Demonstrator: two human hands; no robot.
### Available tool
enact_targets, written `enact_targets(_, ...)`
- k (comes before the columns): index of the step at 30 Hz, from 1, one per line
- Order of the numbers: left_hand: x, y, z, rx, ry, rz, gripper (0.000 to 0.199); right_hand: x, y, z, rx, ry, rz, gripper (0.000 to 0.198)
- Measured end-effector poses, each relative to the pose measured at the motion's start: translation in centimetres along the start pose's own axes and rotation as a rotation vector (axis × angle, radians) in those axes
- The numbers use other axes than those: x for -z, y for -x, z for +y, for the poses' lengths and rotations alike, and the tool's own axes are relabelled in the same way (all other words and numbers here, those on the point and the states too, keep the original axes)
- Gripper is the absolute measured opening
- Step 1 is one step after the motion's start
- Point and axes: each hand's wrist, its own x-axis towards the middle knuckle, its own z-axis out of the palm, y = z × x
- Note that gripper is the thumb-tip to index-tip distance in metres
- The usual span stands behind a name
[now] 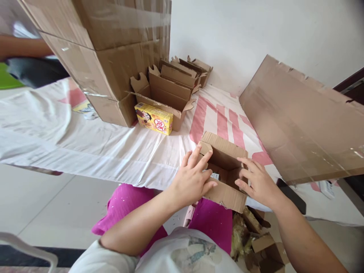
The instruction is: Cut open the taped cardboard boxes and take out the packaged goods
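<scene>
A small open cardboard box (pixel 224 193) sits at the table's front edge before me, its flaps folded outward. My left hand (pixel 195 172) rests over its left side, fingers spread, touching the left flap. At the opposite side, my right hand (pixel 257 180) has its fingers apart, with the fingertips at the right wall and flap. Inside the box a small white printed piece (pixel 215 176) shows at the left; the rest of the interior looks dark. Neither hand wraps around anything. A yellow printed carton (pixel 154 118) stands to the left, against an open cardboard box.
Several open cardboard boxes (pixel 170 91) stand in a row behind the yellow carton. Tall taped cartons (pixel 113 72) are stacked at the left, and a large carton (pixel 301 125) leans at the right. A dark flat object (pixel 291 197) lies by my right forearm. A person's arm (pixel 25 47) shows far left.
</scene>
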Motion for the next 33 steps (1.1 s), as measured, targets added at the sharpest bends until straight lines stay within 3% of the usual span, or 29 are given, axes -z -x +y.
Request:
enact_targets(3, 0.7, -1.2, -0.4, 0.071, -0.034, -0.046, 0.038, 0.4, 0.7, 0.4, -0.073, -0.094, 0.026, 0.035)
enact_targets(6, 1.5, -1.6, -1.7, 0.272, -0.001, -0.061, 0.052, 0.5, 2.0, 1.3, -0.125, -0.155, 0.085, 0.025)
enact_targets(10, 1.3, -0.7, -3.6, 0.465, 0.116, -0.005, 0.051, -0.3, 4.0, 2.9, -0.147, -0.168, 0.167, 0.020)
enact_targets(13, 0.7, 0.1, -4.2, 0.457, 0.081, 0.161, 0.040, -1.3, 4.9, 3.5, -0.141, -0.139, 0.137, 0.019)
enact_targets(15, 0.5, 0.0, -4.1, 0.372, 0.004, 0.225, 0.026, -2.1, 5.1, 3.5, -0.162, -0.139, 0.099, 0.022)
enact_targets(17, 0.6, -0.6, -3.9, 0.229, -0.022, 0.130, 0.017, -2.7, 5.0, 3.2, -0.199, -0.171, 0.068, 0.023)
enact_targets(19, 0.9, -1.6, -3.7, 0.150, -0.036, -0.053, 0.022, -3.2, 4.6, 2.8, -0.229, -0.201, 0.052, 0.022)
enact_targets(22, 1.1, -3.0, -3.5, 0.218, -0.111, -0.282, 0.033, -3.7, 3.9, 2.7, -0.257, -0.189, 0.058, 0.021)
enact_targets(24, 1.0, -3.5, -3.4, 0.275, -0.134, -0.354, 0.040, -3.7, 3.6, 3.0, -0.273, -0.169, 0.067, 0.021)
enact_targets(28, 0.3, -2.7, -3.5, 0.376, -0.062, -0.298, 0.066, -2.9, 3.2, 3.8, -0.320, -0.151, 0.151, 0.022)
enact_targets(33, -0.5, -0.8, -3.5, 0.406, 0.100, -0.144, 0.072, -1.2, 1.7, 2.8, -0.244, -0.147, 0.370, 0.015)
